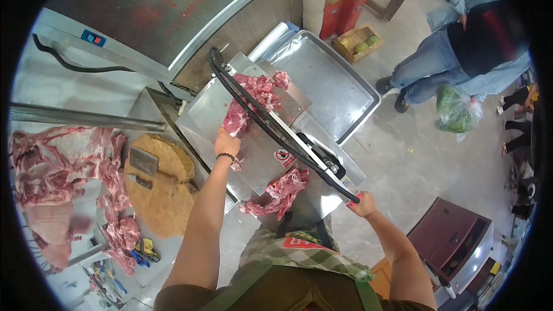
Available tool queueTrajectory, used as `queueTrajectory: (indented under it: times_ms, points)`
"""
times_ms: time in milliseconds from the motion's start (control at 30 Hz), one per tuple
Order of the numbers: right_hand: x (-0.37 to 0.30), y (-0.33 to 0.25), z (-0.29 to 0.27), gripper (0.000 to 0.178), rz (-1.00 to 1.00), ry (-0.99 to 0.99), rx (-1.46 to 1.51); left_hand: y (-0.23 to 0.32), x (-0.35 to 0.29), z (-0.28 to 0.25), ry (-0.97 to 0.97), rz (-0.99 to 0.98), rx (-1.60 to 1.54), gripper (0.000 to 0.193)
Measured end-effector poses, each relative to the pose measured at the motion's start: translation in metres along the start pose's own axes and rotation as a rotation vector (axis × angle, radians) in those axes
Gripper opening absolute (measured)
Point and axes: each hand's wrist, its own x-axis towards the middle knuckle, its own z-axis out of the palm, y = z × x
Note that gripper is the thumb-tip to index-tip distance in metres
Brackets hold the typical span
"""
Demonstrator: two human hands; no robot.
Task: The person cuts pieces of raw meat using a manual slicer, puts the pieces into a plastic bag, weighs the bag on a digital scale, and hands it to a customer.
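Observation:
A metal bone cutter (262, 155) with a long white and black lever arm (288, 143) stands in front of me. My left hand (226, 144), with a dark beaded bracelet at the wrist, is closed on the near end of a chunk of raw meat (235, 118). That chunk lies on the machine's steel top, left of the arm. Cut raw meat pieces (259, 89) are heaped beyond it, partly behind the arm. At the arm's near right end, my right hand (362, 203) is wrapped round its handle. A bony raw cut (277, 193) rests on the steel nearest my apron.
A round wooden chopping block (164, 204) at left bears a cleaver (143, 162) and a small knife (140, 182). Large raw cuts (63, 167) lie beyond it. A steel tray (322, 80) adjoins the machine. A person (461, 52) stands at far right holding a green bag (455, 106).

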Motion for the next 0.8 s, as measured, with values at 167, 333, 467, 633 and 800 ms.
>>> queueTrajectory:
  times_ms: [167,333,467,633,800]
  points:
    - [0.005,0.005,-0.003,0.031,-0.098,0.042,0.027,-0.056,-0.014,0.020,-0.288,-0.084,-0.368,0.040]
    - [-0.005,-0.008,-0.007,0.032,0.084,-0.013,0.021,-0.073,-0.115,-0.035,-0.429,-0.119,-0.607,0.036]
    - [-0.012,-0.018,-0.019,0.031,0.194,-0.027,0.074,-0.091,-0.122,-0.039,-0.115,0.159,-0.347,0.036]
    - [-0.024,-0.051,-0.046,0.024,0.264,-0.066,0.186,-0.091,-0.095,-0.026,0.032,0.232,-0.249,0.044]
    - [-0.037,-0.110,-0.088,0.017,0.430,-0.096,0.269,-0.075,-0.072,-0.023,-0.009,0.253,-0.286,0.045]
